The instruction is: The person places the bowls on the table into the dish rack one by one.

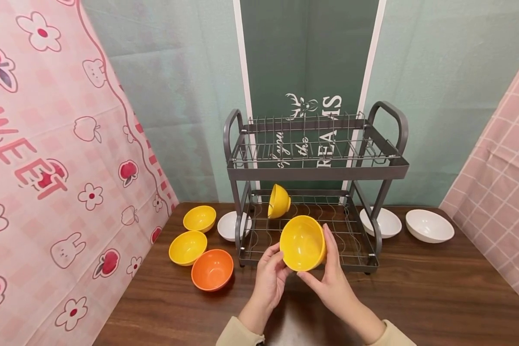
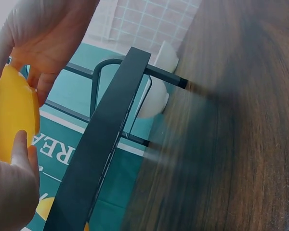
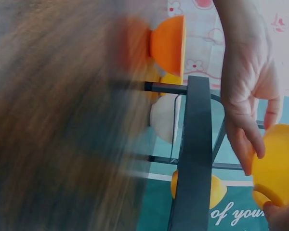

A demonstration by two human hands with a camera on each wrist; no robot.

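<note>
Both hands hold a yellow bowl [image 1: 302, 243] in front of the dish rack's lower tier, its opening tilted toward me. My left hand [image 1: 271, 276] grips the bowl's left side, the thumb near the rim. On the other side, my right hand [image 1: 335, 283] pinches it, thumb low and fingers along the right edge. The right wrist view shows the yellow bowl [image 3: 279, 163] between the hands, with the left hand [image 3: 250, 91] reaching down from the top. Another yellow bowl [image 1: 278, 202] stands on its side in the lower tier of the grey two-tier dish rack [image 1: 315, 174].
Left of the rack stand two yellow bowls [image 1: 200, 219] [image 1: 188, 248], an orange bowl [image 1: 212, 270] and a white bowl [image 1: 229, 226]. Two more white bowls [image 1: 382, 223] [image 1: 429, 226] are at the right on the wooden table [image 1: 450, 293]. Patterned cloths hang around the table.
</note>
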